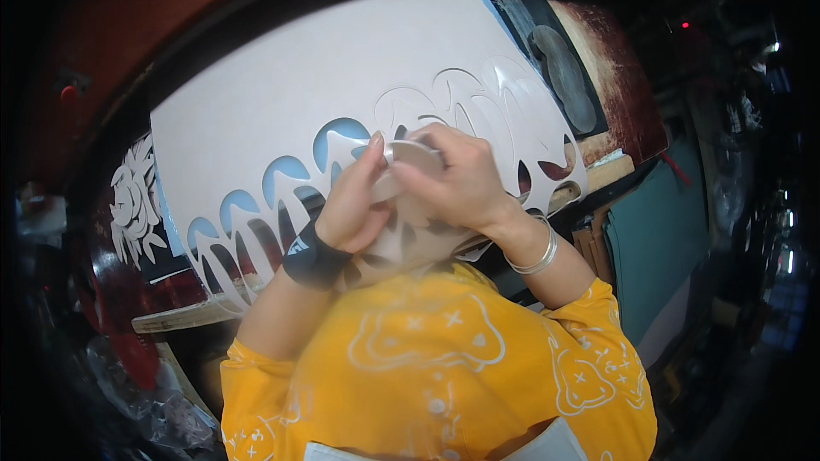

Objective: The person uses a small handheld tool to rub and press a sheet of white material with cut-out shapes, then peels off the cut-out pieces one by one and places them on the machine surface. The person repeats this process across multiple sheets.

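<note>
A large white sheet (pixel 282 68) lies across the workbench, with rows of curved cut-outs along its near side. Over that near edge, both of my hands hold a small pale curved cut piece (pixel 415 154). My right hand (pixel 461 177) is closed on it, fingers bent over its far side. My left hand (pixel 352 201), with a black wristband, is closed against the piece's left end, thumb up. Motion blurs the fingertips and the piece, so its full outline does not show. Several outlined shapes (pixel 478 107) right of my hands still sit in the sheet.
A pile of white cut scraps (pixel 135 209) lies at the left. On the right, a grey sole-shaped piece (pixel 564 77) rests on a dark board. A green panel (pixel 658 230) stands beside the bench's right end. Clear plastic bags (pixel 162 410) are at the lower left.
</note>
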Demonstrator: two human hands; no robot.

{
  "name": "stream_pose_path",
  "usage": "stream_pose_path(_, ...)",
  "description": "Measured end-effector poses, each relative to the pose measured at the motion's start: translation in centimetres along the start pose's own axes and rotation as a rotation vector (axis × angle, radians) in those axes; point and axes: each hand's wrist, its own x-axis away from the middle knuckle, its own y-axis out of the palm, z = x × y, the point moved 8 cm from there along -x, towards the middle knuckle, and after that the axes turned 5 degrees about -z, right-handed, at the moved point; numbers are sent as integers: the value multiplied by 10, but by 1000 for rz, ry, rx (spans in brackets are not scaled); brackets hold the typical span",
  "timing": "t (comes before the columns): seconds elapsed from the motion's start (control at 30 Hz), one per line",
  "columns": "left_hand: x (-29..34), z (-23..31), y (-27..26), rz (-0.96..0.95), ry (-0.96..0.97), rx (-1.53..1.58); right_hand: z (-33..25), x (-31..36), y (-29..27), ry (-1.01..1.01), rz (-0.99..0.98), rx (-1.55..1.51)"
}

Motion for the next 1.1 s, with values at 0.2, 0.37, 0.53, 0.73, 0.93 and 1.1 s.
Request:
stream_pose_path(0.2, -16, -5, -4, -166, 62, 180, -5, -13, -105, -267, 35, -1384)
stream_pose_path(0.37, -34, -11, -2, -288, -13, 274, 48, -19, -61, 262, -121, -139)
stream_pose_path(0.53, -31, -1, 4, -254, 86, 237, 39, -12, -29, 37, 22, 276)
stream_pose_path(0.73, -13, -4, 10, -92, 13, 97, 21, -33, -94, -90, 306, -447)
stream_pose_path(0.93, -15, 2, 22, -184, 42, 202, 33, -103, -33, 106, -341, -135)
stream_pose_path(1.1, -17, -2, 1, -177, 61, 263, 42, -97, 9, 9, -317, 224)
